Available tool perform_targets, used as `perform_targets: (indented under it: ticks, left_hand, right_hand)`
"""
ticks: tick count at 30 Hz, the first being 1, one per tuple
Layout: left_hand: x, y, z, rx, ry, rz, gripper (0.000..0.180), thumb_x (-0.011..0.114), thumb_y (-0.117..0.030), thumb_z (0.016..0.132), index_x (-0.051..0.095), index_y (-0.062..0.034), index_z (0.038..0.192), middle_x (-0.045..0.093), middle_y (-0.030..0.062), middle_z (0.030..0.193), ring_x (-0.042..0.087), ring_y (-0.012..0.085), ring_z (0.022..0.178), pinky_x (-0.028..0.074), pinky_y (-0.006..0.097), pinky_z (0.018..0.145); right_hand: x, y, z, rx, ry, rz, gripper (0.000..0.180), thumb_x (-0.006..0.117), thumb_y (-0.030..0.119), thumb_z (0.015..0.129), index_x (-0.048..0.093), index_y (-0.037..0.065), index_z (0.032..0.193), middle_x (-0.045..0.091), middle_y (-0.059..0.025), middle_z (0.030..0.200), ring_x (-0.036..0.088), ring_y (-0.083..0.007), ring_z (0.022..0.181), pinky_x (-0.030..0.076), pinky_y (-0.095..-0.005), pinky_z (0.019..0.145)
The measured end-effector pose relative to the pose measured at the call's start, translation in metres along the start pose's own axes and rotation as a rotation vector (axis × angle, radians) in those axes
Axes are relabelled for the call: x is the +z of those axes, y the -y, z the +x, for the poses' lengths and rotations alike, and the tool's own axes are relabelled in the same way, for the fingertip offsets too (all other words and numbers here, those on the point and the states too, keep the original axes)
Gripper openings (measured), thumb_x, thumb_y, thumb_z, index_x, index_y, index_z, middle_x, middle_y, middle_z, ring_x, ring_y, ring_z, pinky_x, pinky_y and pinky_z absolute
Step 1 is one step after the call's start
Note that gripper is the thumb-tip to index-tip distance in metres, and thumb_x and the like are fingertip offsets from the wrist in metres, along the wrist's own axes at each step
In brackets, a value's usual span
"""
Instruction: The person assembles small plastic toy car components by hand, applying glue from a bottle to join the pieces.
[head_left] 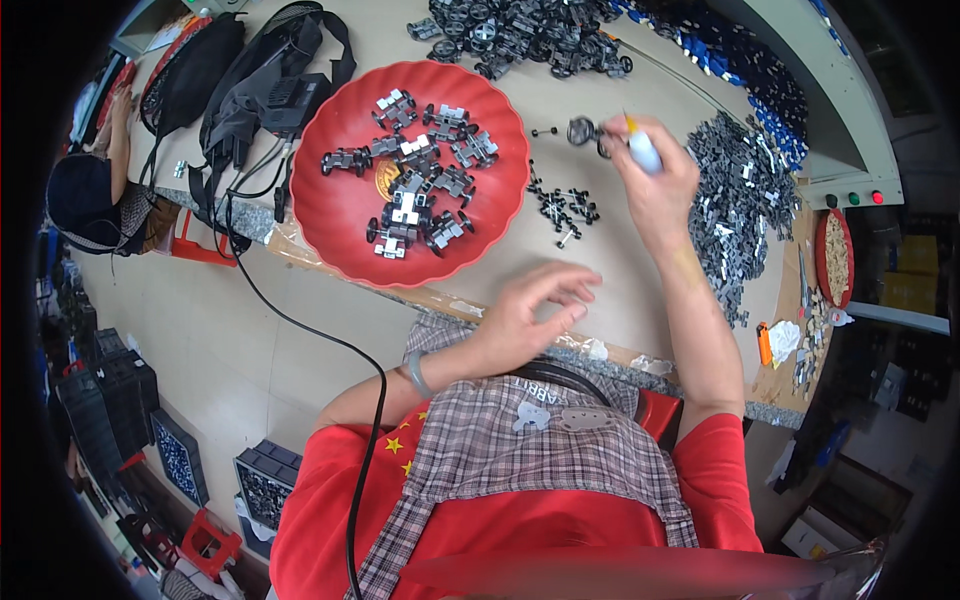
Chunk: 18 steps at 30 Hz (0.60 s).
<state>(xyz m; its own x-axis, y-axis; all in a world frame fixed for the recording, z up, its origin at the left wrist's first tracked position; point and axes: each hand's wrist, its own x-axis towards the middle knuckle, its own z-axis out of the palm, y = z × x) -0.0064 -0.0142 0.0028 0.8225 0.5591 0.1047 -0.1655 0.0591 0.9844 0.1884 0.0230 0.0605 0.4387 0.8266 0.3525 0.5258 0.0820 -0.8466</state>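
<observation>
A: We see the right hand (655,185) up over the table (600,290), fingers closed around a small white tube with a yellow tip (641,147) and pinching a black wheel (582,131).

B: And the left hand (530,315)?

A: Empty, fingers loosely spread, hovering at the table edge. We've got the red tray (335,215) of little grey cars (412,190) just beside it.
</observation>
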Motion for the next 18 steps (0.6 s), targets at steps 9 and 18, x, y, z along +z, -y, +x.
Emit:
perform_targets:
  ticks: [9,18]
  left_hand:
    - [0.003,-0.018,0.012,-0.066,-0.062,-0.794,0.058,0.042,-0.035,0.097,0.026,-0.0026,0.143,0.038,0.0160,0.141,0.045,0.0232,0.124,0.038,0.038,0.102]
    - [0.003,-0.017,0.000,-0.196,-0.052,-0.939,0.049,0.044,-0.023,0.099,0.031,-0.0017,0.141,0.048,0.0126,0.131,0.050,0.0201,0.118,0.045,0.038,0.100]
  right_hand:
    - [-0.023,0.016,-0.091,-0.693,-0.008,-0.227,0.029,0.074,0.001,0.063,0.067,0.004,0.091,0.067,-0.0098,0.089,0.061,-0.0178,0.061,0.049,-0.0262,0.050]
    - [-0.019,0.015,-0.122,-0.634,0.056,-0.260,0.031,0.074,0.003,0.064,0.067,0.004,0.094,0.065,-0.0097,0.094,0.062,-0.0178,0.062,0.050,-0.0262,0.052]
